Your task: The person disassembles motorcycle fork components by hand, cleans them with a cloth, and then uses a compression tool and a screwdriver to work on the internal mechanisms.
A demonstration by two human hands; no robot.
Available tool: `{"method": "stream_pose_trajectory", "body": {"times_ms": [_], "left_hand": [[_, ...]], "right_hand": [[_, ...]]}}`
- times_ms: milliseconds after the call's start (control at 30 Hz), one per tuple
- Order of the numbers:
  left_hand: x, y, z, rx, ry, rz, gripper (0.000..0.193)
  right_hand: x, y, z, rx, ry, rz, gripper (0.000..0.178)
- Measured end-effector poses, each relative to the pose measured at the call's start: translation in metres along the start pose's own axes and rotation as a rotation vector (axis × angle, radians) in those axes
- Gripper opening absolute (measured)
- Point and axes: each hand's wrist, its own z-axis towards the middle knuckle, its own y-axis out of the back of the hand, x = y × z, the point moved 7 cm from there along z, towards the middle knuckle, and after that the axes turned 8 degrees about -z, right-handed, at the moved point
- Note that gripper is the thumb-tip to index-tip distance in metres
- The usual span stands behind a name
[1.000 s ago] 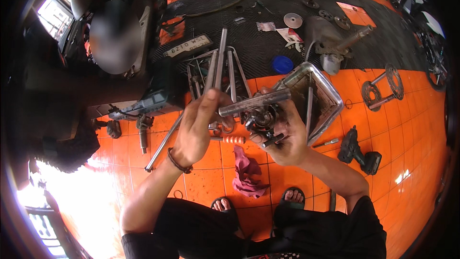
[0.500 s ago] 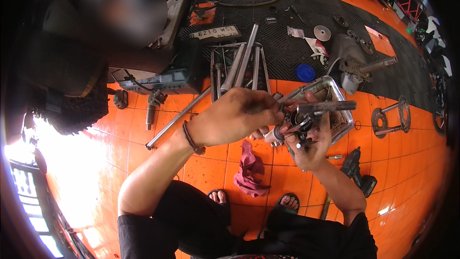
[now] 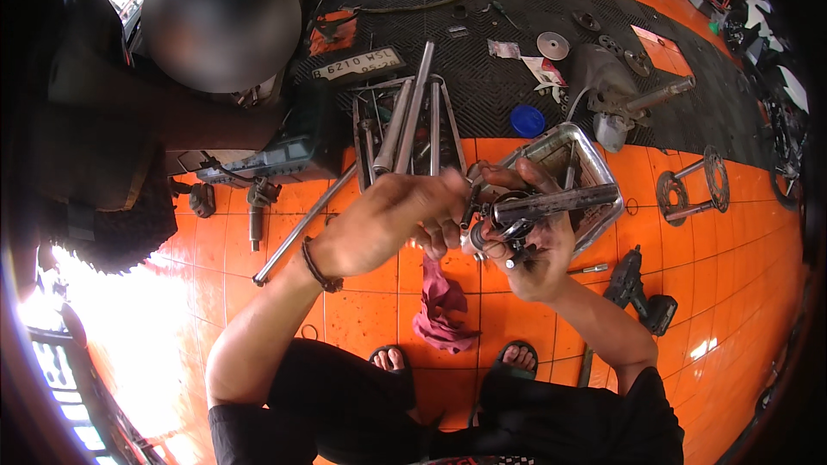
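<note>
My right hand (image 3: 547,258) is palm up, fingers curled around several metal parts: a short dark metal tube (image 3: 568,201) lying across the palm, a black ring and small pieces partly hidden by the fingers. Close on its left is my left hand (image 3: 388,215), back upward, with a braided bracelet at the wrist. Its upper fingers are smeared by motion near those parts, and its lower ones are bent; whether anything is in them I cannot make out. Beneath my right hand sits a metal tray (image 3: 608,174), its front part covered.
Long metal tubes (image 3: 418,112) stick out of a crate ahead-left, with a thin rod (image 3: 301,228) beside it. A maroon cloth (image 3: 444,314) lies before my feet, a cordless drill (image 3: 636,288) to the right. A blue lid (image 3: 527,120) rests on the black mat (image 3: 482,77).
My left hand has drawn slightly left and down, away from the parts in my right hand. My right hand keeps its hold, its fingers a little more open. The view has shifted slightly.
</note>
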Motion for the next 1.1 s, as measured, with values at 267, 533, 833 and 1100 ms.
{"method": "stream_pose_trajectory", "body": {"times_ms": [267,533,833,1100], "left_hand": [[-0.032,-0.008,-0.007,-0.138,-0.713,0.542,0.026],[0.005,-0.013,-0.003,0.008,0.047,-0.019,0.038],[-0.015,-0.016,-0.003,-0.054,-0.345,0.28,0.029],[-0.006,0.009,0.0,-0.318,-0.142,0.11,0.032]], "right_hand": [[-0.003,-0.003,0.002,0.002,-0.006,0.06,0.087],[-0.002,0.001,0.003,-0.023,0.004,0.017,0.081],[-0.005,0.0,0.0,-0.073,-0.102,0.104,0.088],[-0.006,-0.001,-0.001,-0.061,-0.111,0.059,0.089]]}}
